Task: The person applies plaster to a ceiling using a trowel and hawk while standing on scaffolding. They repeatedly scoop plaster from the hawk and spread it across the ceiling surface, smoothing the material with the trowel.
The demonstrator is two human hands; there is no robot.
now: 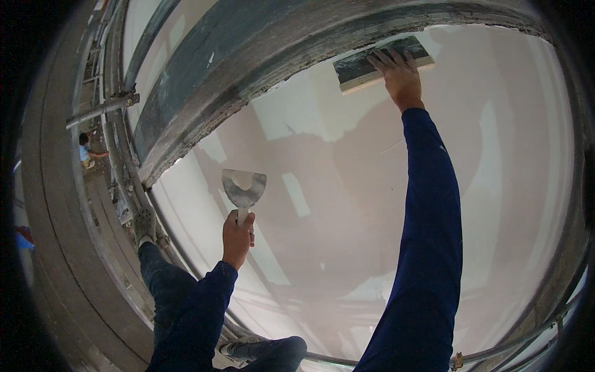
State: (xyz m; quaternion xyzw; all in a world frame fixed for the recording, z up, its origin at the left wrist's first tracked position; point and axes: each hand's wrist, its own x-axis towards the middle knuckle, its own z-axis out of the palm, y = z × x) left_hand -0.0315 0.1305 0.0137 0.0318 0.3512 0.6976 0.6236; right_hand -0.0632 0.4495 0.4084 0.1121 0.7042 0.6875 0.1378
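Note:
My left hand point(236, 240) is closed round the pale handle of a putty knife point(243, 190). Its broad blade points up and carries pale filler; it is held in front of the white wall point(347, 204). High on the right, my right hand point(400, 79) reaches out and grips a wide dark rectangular plastering blade point(356, 69) with a pale edge strip. Its fingers spread over the dark face, and the thumb is hidden. The blade lies against the wall just under the grey concrete beam. Damp-looking and lighter patches mark the wall's smooth coating.
The rough grey beam point(248, 68) runs along the wall's upper edge. Scaffold tubes point(102, 111) stand at the left, with ground far below and a person point(87, 149) there. My shod foot point(144, 223) rests on the scaffold; another tube point(514, 347) crosses the lower right.

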